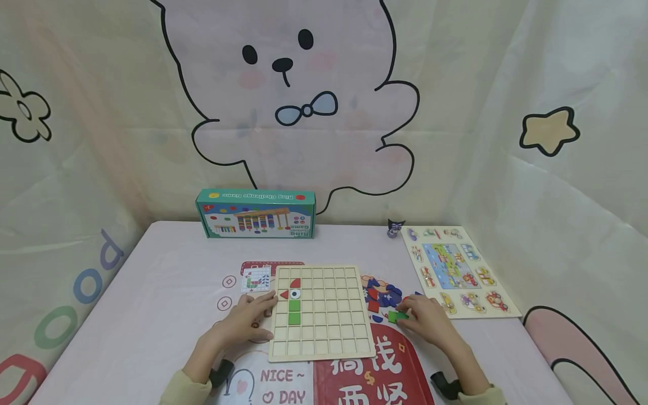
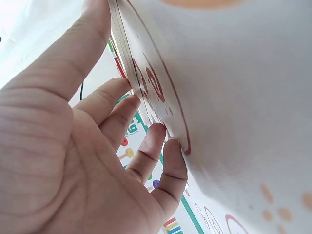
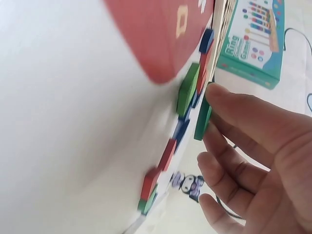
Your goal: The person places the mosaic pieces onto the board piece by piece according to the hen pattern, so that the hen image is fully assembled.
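Note:
A pale wooden grid board [image 1: 329,324] lies flat before me. In its left columns sit a red curved piece [image 1: 296,283], a red triangle [image 1: 285,295], an eye tile [image 1: 295,293] and two green squares [image 1: 294,318]. My left hand [image 1: 244,319] rests at the board's left edge, thumb and fingertips touching it, fingers loosely extended. To the board's right, my right hand [image 1: 429,319] pinches a green tile [image 3: 202,119] between thumb and index finger. Below that tile, in the right wrist view, another green piece [image 3: 188,92] lies on the table among red pieces [image 3: 167,155] and blue ones.
A small pattern card [image 1: 256,279] lies at the board's upper left. Behind stands a green game box [image 1: 255,216], with a small dark figurine [image 1: 395,228] farther right. A picture puzzle board [image 1: 458,270] lies at the right edge. A red and white printed mat [image 1: 374,382] extends under the grid board.

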`<state>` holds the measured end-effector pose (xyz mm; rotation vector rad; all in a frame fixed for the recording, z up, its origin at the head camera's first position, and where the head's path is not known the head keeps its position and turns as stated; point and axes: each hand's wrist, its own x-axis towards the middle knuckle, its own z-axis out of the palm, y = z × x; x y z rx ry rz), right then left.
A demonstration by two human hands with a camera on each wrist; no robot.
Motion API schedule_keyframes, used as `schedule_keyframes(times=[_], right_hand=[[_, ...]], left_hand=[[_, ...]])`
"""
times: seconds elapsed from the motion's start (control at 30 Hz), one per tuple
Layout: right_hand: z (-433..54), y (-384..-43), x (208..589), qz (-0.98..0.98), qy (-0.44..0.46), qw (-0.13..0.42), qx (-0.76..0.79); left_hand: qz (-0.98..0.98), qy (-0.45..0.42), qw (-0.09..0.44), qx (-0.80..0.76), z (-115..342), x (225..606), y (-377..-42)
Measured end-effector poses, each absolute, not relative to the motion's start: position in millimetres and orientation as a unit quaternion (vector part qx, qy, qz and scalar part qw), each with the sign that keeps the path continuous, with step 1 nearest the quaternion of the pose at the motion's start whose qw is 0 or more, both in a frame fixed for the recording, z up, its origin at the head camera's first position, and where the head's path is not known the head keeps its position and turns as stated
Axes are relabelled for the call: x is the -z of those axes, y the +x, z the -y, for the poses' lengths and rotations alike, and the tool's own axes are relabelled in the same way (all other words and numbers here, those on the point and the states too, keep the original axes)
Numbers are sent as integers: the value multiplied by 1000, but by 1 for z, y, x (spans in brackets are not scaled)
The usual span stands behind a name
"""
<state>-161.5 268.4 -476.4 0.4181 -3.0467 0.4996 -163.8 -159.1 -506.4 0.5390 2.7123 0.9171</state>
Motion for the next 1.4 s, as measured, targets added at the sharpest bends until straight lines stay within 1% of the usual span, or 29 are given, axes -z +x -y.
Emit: schedule_keyframes(times=[0.27, 0.57, 0.8, 1.0, 1.4], right_hand=[[-244, -163, 480, 975, 152, 12, -165], [-216, -164, 477, 955, 232, 43, -179], [-190, -166, 474, 943, 282, 50, -166], [-167, -167, 473, 934, 307, 56, -175], [-125, -172, 476, 930, 321, 30, -175]], left_hand=[[-928, 177, 115, -306, 159, 507, -165], [-925, 169, 121, -317, 158, 505, -162], [-930, 169, 115, -305, 156, 503, -162], [-932, 179, 109, -295, 155, 502, -162], [-930, 187, 107, -299, 156, 503, -163]])
